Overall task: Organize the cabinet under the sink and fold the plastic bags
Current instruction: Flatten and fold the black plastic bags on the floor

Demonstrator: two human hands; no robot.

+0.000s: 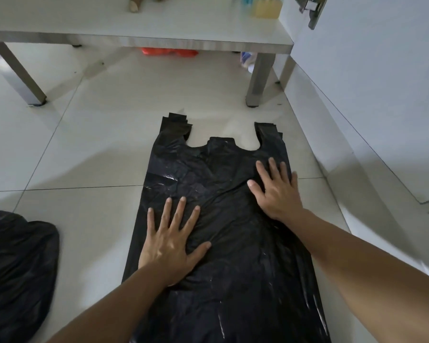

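On the floor tiles (89,149) near the table (159,39), the black bag (233,243) lay flat under the left hand (169,243) and right hand (278,191), fingers spread, palms pressing. Smoothing was best done outward toward the far handles before folding.

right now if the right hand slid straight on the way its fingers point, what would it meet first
The right hand lies flat on the spread black plastic bag, fingers pointing up-left. It would probably cross the bag's right handle loop first, then bare pale floor tile; the table leg looks farther off.
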